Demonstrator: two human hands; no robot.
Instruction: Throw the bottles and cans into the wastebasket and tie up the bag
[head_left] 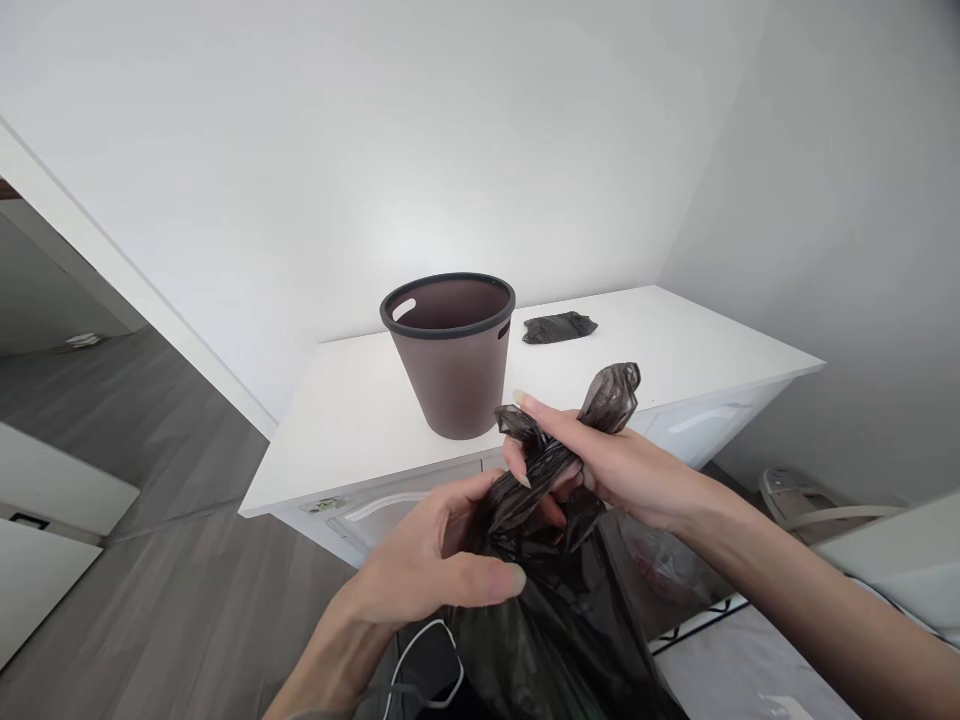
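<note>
A black plastic garbage bag (pixel 555 620) hangs in front of me, its top gathered and twisted into a bunch. My right hand (pixel 592 455) is closed around this twisted top, and a crumpled end sticks up past the thumb. On the left side of the gathered neck, my left hand (pixel 442 550) curls around the bag with the thumb lying across its front; some of its fingers are hidden behind the plastic. Beyond the hands, a brown trash can (pixel 461 385) with a dark rim and cut-out handles stands upright on a white cabinet top (pixel 345 400).
A folded black plastic bag (pixel 559 327) lies on the cabinet top right of the trash can. White walls stand behind and to the right. A beige appliance (pixel 802 500) is at the lower right. A white cable (pixel 420 640) loops below my left hand.
</note>
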